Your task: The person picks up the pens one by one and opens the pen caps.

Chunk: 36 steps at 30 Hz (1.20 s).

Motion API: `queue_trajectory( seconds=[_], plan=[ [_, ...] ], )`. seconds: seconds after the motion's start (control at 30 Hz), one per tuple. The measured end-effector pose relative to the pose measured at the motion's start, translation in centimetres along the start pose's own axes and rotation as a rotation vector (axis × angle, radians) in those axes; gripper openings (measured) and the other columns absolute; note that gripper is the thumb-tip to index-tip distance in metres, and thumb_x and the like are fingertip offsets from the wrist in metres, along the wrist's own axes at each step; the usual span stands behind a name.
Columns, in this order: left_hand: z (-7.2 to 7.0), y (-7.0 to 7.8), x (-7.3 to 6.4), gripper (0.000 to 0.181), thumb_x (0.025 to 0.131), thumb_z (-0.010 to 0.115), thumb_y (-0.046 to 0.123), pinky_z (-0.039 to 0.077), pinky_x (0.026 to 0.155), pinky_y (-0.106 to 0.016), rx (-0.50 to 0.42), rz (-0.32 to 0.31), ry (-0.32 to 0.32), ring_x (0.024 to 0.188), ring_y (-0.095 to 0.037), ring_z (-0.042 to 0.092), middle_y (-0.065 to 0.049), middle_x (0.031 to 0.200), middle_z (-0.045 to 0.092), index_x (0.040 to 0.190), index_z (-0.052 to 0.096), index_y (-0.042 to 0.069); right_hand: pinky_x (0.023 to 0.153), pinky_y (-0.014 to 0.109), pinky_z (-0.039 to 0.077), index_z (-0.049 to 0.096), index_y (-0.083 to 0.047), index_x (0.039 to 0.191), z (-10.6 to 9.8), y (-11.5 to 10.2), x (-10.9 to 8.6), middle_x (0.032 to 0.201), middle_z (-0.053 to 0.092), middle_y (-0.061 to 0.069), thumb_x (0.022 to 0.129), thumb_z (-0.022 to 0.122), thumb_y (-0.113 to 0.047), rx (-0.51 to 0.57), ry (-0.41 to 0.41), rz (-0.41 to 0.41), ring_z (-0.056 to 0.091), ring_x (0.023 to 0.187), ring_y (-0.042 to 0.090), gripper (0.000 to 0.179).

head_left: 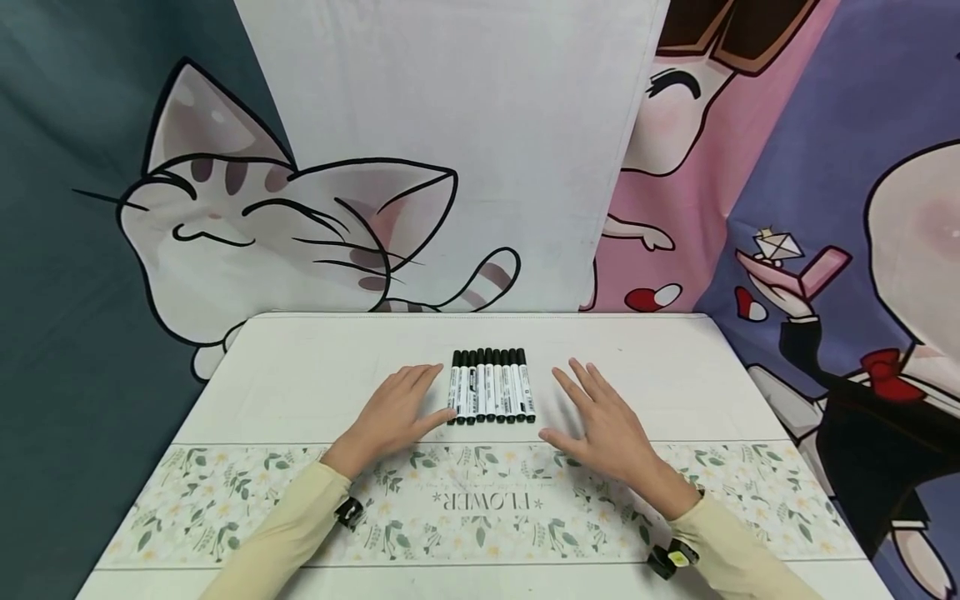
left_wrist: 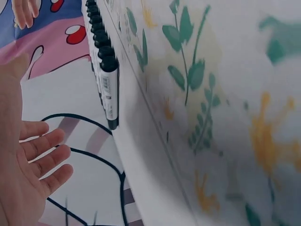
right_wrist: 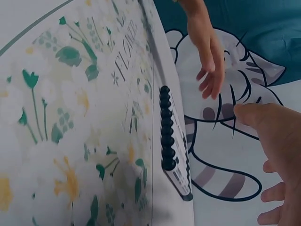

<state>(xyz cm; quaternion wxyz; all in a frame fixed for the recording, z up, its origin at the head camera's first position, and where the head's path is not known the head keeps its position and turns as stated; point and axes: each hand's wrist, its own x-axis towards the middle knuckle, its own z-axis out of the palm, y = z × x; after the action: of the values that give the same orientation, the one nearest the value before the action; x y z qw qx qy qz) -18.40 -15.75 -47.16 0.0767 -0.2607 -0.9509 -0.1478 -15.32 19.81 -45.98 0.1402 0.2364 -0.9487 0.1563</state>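
Several black-capped white markers (head_left: 491, 387) lie side by side in a neat row on the table, caps toward the far edge. My left hand (head_left: 397, 408) hovers just left of the row, fingers spread and holding nothing. Its thumb tip overlaps the leftmost marker in the head view, but the left wrist view shows the hand (left_wrist: 33, 160) apart from the markers (left_wrist: 109, 87). To the right of the row, my right hand (head_left: 603, 425) is also raised with extended fingers and an empty palm. The right wrist view shows a gap between that hand (right_wrist: 275, 155) and the markers (right_wrist: 168, 136).
The white table (head_left: 315, 375) carries a printed band of flowers and leaves (head_left: 247, 500) with the word FLOWER. Behind it hangs a cartoon cat curtain (head_left: 465, 108), with pink and purple cartoon cloth at the right. Dark wrist devices (head_left: 348, 512) sit at both sleeves.
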Motion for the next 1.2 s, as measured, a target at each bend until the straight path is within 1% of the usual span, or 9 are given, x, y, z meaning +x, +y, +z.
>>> queue_trajectory(
  seconds=[0.13,0.27,0.4,0.5,0.6,0.7,0.83,0.97,1.2],
  plan=[
    [0.7,-0.1,0.7,0.077,0.099,0.057,0.059,0.038,0.115,-0.05,-0.066,-0.035,0.0,0.135,-0.034,0.051,-0.016,0.146,0.055,0.152,0.046,0.004,0.108,0.062,0.042,0.039,-0.02,0.159,0.3,-0.4,0.2,0.164,0.034,0.014,0.086,0.07,-0.066,0.045,0.003,0.016,0.032,0.149,0.043,0.091],
    [1.2,-0.1,1.2,0.075,0.099,0.059,0.057,0.043,0.11,-0.051,-0.154,-0.096,-0.011,0.131,-0.032,0.054,-0.013,0.142,0.058,0.151,0.048,0.005,0.105,0.064,0.043,0.037,-0.023,0.16,0.6,-0.8,0.3,0.164,0.034,0.01,0.087,0.07,-0.064,0.098,-0.005,0.033,0.033,0.149,0.04,0.089],
    [1.9,-0.2,1.7,0.071,0.098,0.064,0.053,0.05,0.099,-0.049,-0.22,-0.146,-0.012,0.119,-0.028,0.061,-0.009,0.132,0.064,0.149,0.05,0.006,0.106,0.063,0.043,0.038,-0.023,0.16,0.9,-1.1,0.5,0.163,0.036,0.011,0.088,0.071,-0.061,0.131,0.007,0.029,0.037,0.147,0.04,0.088],
    [2.6,-0.3,2.2,0.067,0.097,0.068,0.048,0.053,0.092,-0.047,-0.264,-0.186,-0.009,0.11,-0.025,0.065,-0.008,0.125,0.067,0.147,0.053,0.006,0.103,0.063,0.045,0.039,-0.022,0.159,1.1,-1.4,0.6,0.162,0.038,0.012,0.087,0.073,-0.059,0.153,0.029,0.019,0.042,0.144,0.04,0.087],
    [3.1,-0.4,2.5,0.065,0.096,0.071,0.044,0.054,0.085,-0.043,-0.322,-0.238,-0.011,0.099,-0.021,0.066,-0.007,0.119,0.068,0.145,0.055,0.005,0.101,0.063,0.046,0.041,-0.022,0.158,1.2,-1.6,0.7,0.16,0.04,0.014,0.087,0.075,-0.056,0.17,0.05,0.014,0.045,0.141,0.041,0.086],
    [3.5,-0.4,2.8,0.063,0.095,0.074,0.041,0.053,0.079,-0.038,-0.376,-0.279,-0.013,0.09,-0.015,0.063,-0.006,0.114,0.069,0.143,0.057,0.004,0.1,0.064,0.047,0.043,-0.021,0.157,1.2,-1.8,0.7,0.158,0.043,0.015,0.087,0.076,-0.053,0.187,0.058,0.02,0.047,0.138,0.042,0.084],
    [3.9,-0.2,3.0,0.062,0.094,0.075,0.04,0.052,0.077,-0.036,-0.405,-0.323,-0.023,0.083,-0.011,0.058,-0.003,0.107,0.068,0.14,0.059,0.002,0.1,0.064,0.047,0.044,-0.019,0.156,1.2,-2.2,0.7,0.154,0.047,0.017,0.087,0.077,-0.051,0.227,0.053,0.036,0.05,0.135,0.042,0.083],
    [4.2,-0.1,3.2,0.061,0.093,0.076,0.038,0.05,0.078,-0.036,-0.418,-0.357,-0.034,0.08,-0.012,0.055,-0.003,0.105,0.067,0.139,0.06,0.001,0.101,0.063,0.047,0.045,-0.02,0.156,1.2,-2.5,0.7,0.152,0.05,0.017,0.087,0.077,-0.05,0.259,0.051,0.05,0.052,0.135,0.041,0.082],
    [4.4,-0.2,3.4,0.06,0.089,0.082,0.033,0.05,0.08,-0.038,-0.424,-0.376,-0.048,0.079,-0.014,0.054,-0.005,0.105,0.067,0.136,0.062,0.0,0.101,0.061,0.048,0.046,-0.021,0.155,1.4,-2.9,0.6,0.15,0.053,0.013,0.087,0.077,-0.051,0.272,0.065,0.036,0.054,0.134,0.037,0.081]
  ],
)
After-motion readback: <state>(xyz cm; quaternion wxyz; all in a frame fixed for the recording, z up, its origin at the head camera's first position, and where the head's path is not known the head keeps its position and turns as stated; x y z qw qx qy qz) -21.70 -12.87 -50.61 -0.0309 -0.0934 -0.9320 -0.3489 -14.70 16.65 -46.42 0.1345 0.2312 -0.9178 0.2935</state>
